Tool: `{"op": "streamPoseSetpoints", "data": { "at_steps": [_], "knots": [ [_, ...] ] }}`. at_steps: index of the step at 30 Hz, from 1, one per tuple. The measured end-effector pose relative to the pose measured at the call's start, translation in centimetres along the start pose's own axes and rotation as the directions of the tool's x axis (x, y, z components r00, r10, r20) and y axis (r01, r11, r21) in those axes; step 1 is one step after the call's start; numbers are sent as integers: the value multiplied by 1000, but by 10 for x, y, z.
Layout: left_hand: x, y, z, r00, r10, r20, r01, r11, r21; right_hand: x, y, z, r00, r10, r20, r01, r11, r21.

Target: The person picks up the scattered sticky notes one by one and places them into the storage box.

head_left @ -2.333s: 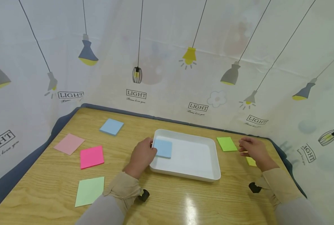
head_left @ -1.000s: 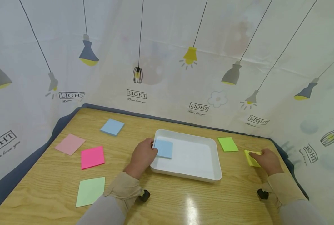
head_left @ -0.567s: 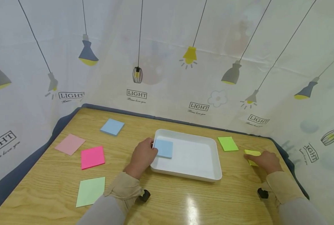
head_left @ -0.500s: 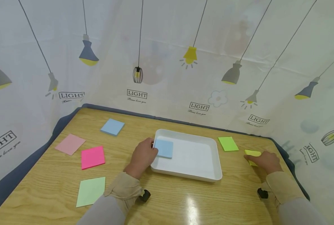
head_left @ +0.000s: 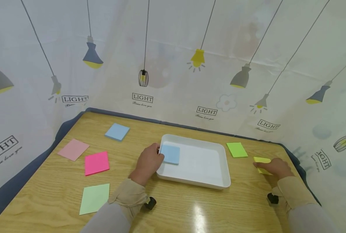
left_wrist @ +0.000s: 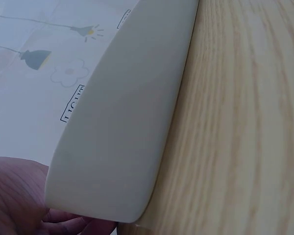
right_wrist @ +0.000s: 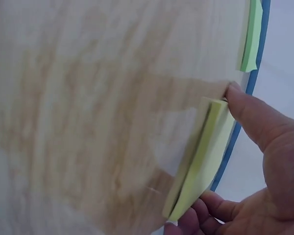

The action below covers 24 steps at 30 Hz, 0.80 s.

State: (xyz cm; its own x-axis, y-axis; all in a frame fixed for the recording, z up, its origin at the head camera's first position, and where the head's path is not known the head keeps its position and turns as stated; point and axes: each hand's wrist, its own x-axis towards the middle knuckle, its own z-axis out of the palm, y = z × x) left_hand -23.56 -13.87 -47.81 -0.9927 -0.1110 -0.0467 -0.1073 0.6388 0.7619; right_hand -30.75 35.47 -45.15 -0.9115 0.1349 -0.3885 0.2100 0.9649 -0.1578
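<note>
My left hand [head_left: 147, 163] grips the left wall of a white tray [head_left: 200, 139], thumb over the rim and fingers outside. Inside the tray, beside that thumb, lies a light blue sticky note pad [head_left: 171, 154]. In the left wrist view the tray's outer wall [left_wrist: 122, 112] rises from the wood, with curled fingers at its near corner. On the right, my right hand [head_left: 276, 167] holds a yellow sticky note pad [head_left: 261, 160] by its edges. The right wrist view shows thumb and fingers at opposite edges of the yellow pad [right_wrist: 201, 161], close over the table.
A lime green pad [head_left: 237, 149] lies between the tray and my right hand. On the left of the wooden table [head_left: 173, 210] are a blue pad [head_left: 117, 131], a pale pink pad [head_left: 73, 149], a hot pink pad [head_left: 97, 163] and a pale green pad [head_left: 94, 198]. A printed curtain [head_left: 173, 48] hangs behind.
My right hand has moved from beside the lime green pad rightward and nearer to the yellow pad, and taken hold of it. The left hand and tray stay in place.
</note>
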Motion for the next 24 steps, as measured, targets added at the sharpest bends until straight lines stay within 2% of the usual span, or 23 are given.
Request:
{"op": "streamPoseSetpoints", "data": {
  "at_steps": [5,8,17,24],
  "knots": [
    [-1,1,-1,1000,-4,1,4,1000,-14,2,0,-2,998,-13,63,12,1000,10],
    [-2,2,-2,1000,-7,2,7,1000,-17,2,1,-1,997,0,74,-2,1000,27],
    [-4,4,-4,1000,-10,7,10,1000,-6,1,4,3,998,8,58,-13,996,93],
    [-4,5,-4,1000,-10,9,10,1000,-11,-2,9,1,997,-79,-25,80,996,31]
  ]
}}
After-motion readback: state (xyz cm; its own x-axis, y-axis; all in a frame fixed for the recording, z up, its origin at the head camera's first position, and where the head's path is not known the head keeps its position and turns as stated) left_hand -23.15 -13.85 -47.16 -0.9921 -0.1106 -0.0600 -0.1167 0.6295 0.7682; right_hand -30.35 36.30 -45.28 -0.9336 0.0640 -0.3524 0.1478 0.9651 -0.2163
